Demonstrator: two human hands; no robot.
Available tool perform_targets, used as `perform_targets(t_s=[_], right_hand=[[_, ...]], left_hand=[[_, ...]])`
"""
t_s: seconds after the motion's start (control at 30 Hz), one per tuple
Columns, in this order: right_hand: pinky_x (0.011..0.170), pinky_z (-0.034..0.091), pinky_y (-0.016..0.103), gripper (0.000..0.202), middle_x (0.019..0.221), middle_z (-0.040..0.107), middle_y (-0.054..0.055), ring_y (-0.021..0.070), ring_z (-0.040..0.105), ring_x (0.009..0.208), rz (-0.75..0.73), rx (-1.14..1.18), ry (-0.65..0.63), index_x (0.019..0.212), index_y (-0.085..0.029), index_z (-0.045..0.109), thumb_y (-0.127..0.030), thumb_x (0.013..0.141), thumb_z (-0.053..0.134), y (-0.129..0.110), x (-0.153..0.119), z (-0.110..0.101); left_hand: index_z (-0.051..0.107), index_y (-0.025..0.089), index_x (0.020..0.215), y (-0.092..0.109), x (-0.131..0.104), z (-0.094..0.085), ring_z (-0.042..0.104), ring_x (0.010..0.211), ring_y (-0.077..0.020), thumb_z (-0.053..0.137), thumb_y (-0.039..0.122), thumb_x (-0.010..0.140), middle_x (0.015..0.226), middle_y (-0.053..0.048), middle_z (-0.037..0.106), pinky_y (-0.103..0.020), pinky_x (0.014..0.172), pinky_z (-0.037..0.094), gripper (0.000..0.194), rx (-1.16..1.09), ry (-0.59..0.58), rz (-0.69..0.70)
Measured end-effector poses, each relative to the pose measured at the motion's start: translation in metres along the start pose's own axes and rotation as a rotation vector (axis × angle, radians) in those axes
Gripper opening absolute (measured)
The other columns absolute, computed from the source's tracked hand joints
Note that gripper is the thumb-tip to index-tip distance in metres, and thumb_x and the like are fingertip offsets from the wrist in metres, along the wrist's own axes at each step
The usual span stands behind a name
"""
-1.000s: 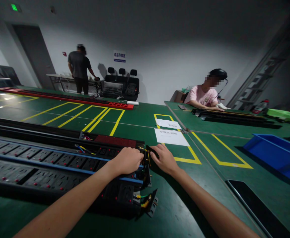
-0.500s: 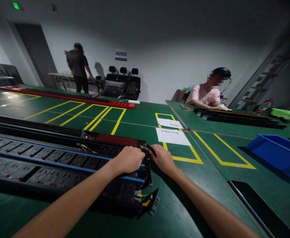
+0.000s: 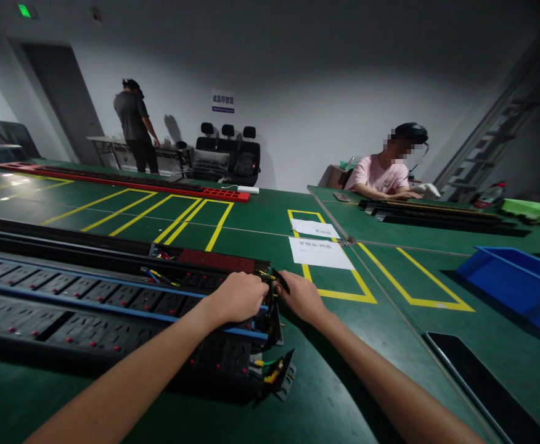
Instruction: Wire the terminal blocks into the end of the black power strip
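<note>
Long black socket strips point(image 3: 89, 327) lie side by side on the green table at the left, with loose wires at their right ends. My left hand point(image 3: 242, 297) is closed at the right end of one strip; what its fingers grip is hidden. Just right of it, my right hand point(image 3: 300, 296) pinches a small black end plate point(image 3: 282, 282), close to yellow wires. Nearer to me, another black end piece point(image 3: 285, 375) hangs tilted on green and yellow wires.
Paper sheets point(image 3: 320, 253) lie beyond my hands. A blue bin point(image 3: 515, 283) and a dark phone-like slab point(image 3: 478, 382) are at the right. One person point(image 3: 381, 172) sits across the table; another point(image 3: 135, 123) stands far left. A red strip point(image 3: 159, 185) lies at the back.
Both hands stay at the strip end, almost unmoved. The seated person's white-covered hand has lifted and shifted right. The standing person has turned slightly and moved left in view.
</note>
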State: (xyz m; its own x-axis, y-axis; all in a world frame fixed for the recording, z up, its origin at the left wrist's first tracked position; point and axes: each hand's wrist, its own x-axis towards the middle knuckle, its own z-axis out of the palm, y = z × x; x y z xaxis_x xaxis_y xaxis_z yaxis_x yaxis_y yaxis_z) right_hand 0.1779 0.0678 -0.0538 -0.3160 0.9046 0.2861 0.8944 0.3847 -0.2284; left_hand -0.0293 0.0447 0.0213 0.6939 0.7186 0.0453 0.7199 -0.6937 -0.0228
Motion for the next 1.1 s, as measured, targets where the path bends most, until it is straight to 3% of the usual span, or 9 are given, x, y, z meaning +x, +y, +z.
perform_targets(t_s=[0.17, 0.43, 1.1], right_hand=[[0.060, 0.034, 0.028, 0.022, 0.093, 0.079, 0.005, 0.0233, 0.072, 0.078, 0.028, -0.031, -0.030, 0.113, -0.025, 0.066, -0.035, 0.106, 0.048, -0.0006, -0.0005, -0.0013], [0.064, 0.037, 0.027, 0.025, 0.103, 0.080, 0.004, 0.0220, 0.074, 0.087, 0.006, -0.035, -0.035, 0.118, -0.027, 0.068, -0.033, 0.107, 0.046, -0.0006, -0.0018, -0.0047], [0.061, 0.032, 0.029, 0.022, 0.098, 0.079, 0.005, 0.0237, 0.074, 0.085, 0.049, -0.083, -0.092, 0.117, -0.025, 0.063, -0.036, 0.108, 0.046, -0.0039, 0.0010, -0.0056]], left_hand=[[0.073, 0.016, 0.092, 0.0000, 0.0002, 0.0001, 0.074, 0.083, -0.0292, 0.047, 0.016, 0.095, 0.095, -0.014, 0.076, -0.037, 0.070, 0.055, 0.027, -0.002, 0.004, -0.001], [0.073, 0.017, 0.091, -0.0007, 0.0005, 0.0016, 0.074, 0.081, -0.0290, 0.047, 0.016, 0.095, 0.094, -0.013, 0.076, -0.037, 0.070, 0.054, 0.027, 0.002, 0.007, 0.003], [0.074, 0.017, 0.093, -0.0003, -0.0002, 0.0007, 0.074, 0.084, -0.0289, 0.048, 0.016, 0.095, 0.096, -0.013, 0.077, -0.038, 0.073, 0.057, 0.027, 0.001, 0.001, -0.007]])
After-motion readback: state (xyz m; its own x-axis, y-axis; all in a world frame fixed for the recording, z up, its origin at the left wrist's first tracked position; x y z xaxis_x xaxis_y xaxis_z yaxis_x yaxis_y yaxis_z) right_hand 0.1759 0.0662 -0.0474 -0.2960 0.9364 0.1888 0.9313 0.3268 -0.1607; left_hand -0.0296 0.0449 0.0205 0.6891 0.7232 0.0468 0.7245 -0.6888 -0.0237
